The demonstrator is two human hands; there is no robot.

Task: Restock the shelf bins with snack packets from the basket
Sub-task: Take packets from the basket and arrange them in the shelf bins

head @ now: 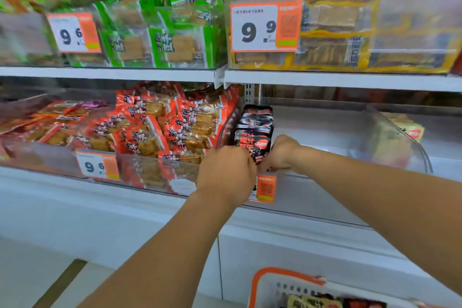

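Both hands, left hand (226, 172) and right hand (281, 154), grip the row of black snack packets (253, 130) between them, inside the clear shelf bin (400, 142). Best keep packets upright, pressed snugly against the bin's wall beside the left hand.

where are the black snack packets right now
In the head view, the black snack packets stand in a row at the left end of the clear lower-shelf bin, just right of the orange packets, with the left hand and right hand at the front packet.
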